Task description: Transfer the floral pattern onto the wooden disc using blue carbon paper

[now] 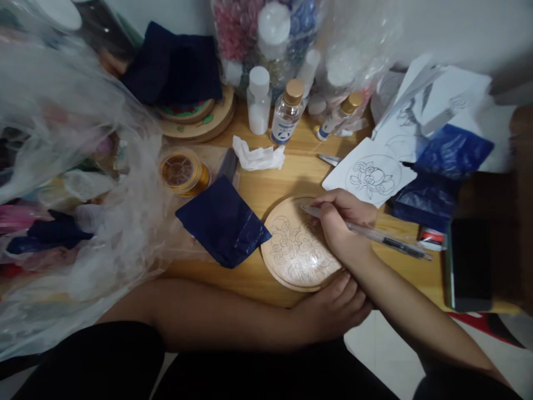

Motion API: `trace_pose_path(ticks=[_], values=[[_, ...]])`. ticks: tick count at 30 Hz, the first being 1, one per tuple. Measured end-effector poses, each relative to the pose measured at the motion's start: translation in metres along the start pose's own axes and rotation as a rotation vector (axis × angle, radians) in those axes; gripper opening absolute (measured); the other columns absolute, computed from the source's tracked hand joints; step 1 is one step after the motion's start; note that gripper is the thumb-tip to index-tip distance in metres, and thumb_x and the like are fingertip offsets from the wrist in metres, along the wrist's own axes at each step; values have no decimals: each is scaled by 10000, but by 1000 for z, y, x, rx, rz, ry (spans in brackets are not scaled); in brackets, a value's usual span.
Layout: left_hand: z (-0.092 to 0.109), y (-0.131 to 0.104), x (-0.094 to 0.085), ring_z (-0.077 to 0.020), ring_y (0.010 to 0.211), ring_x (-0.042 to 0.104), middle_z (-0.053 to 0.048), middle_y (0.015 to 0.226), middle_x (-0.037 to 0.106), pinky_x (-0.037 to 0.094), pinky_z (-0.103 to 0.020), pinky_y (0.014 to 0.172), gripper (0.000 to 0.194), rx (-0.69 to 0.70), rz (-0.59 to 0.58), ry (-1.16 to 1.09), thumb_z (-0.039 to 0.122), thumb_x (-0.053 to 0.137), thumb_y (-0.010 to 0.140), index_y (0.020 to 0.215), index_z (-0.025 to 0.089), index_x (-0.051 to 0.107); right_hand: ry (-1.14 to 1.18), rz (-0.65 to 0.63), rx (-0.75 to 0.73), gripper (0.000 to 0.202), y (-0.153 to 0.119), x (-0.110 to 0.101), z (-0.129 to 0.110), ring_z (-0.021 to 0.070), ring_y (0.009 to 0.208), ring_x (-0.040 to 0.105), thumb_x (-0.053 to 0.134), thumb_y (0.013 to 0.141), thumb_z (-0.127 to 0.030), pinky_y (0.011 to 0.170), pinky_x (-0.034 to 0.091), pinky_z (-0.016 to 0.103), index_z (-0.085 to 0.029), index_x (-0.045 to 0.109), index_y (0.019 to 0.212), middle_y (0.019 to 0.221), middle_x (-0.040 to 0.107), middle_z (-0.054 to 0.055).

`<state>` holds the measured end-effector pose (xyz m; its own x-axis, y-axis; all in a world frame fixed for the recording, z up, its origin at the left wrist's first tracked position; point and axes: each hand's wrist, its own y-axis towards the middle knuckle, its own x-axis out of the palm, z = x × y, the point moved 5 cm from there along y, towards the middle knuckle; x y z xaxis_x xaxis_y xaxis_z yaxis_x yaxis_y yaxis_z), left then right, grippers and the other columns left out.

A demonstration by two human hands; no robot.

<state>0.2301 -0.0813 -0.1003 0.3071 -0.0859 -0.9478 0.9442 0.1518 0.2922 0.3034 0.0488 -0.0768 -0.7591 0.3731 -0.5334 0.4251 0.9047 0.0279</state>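
slanting between right fingers point(342, 200): pen point(387, 241)

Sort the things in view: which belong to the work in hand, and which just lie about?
In use:
pen in the right hand
round wooden piece, left hand at its rim
probably drawn paper

Apparently lying about:
phone
golden spool
crumpled tissue
labelled bottle
dark blue sheet

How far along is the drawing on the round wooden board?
Done: fine linework covers much of the wooden board.
In hand: right hand holds the pen, tip near the board's upper edge; left hand is at the lower rim.
Left: probably touch-ups or lines near the tip, where it looks sparser. Can't tell if the outline is complete.
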Motion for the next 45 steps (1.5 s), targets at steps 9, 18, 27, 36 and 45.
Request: trace_pose_path(ticks=[9,18,27,36,45], values=[[-2,0,-2,-209,1127,568,-103,1178,633,338,-399,1087,367,-25,45,-14,248,369,960,1252,129,559,-1,-58,-44,162,-2,5,3,110,533,597,537,743,-199,527,465,250,-224,696,723,615,664,-40],[-2,-1,0,-231,1135,560,-120,1228,607,357,-441,1074,391,-11,5,-7,260,385,953,1300,143,521,-11,-58,-6,162,0,6,4,116,491,567,537,744,-214,486,466,257,-222,699,733,571,638,-32],[-1,0,0,-236,1110,574,-126,1200,619,359,-454,1063,378,-26,46,0,248,385,954,1277,131,543,-15,-33,22,146,0,5,5,113,486,555,548,743,-223,489,456,257,-216,694,725,559,626,-29],[-2,0,-3,-229,1094,582,-111,1184,631,354,-450,1066,370,-54,112,28,230,366,957,1255,134,564,-42,-32,-9,131,0,6,4,115,482,547,560,732,-217,491,436,261,-217,688,710,533,602,-33],[-4,-1,-6,-215,1085,583,-99,1171,636,345,-439,1073,365,-71,116,33,224,358,959,1242,129,569,-60,-19,-18,163,-1,6,0,107,477,533,529,740,-239,500,425,262,-197,684,712,529,594,-32]])
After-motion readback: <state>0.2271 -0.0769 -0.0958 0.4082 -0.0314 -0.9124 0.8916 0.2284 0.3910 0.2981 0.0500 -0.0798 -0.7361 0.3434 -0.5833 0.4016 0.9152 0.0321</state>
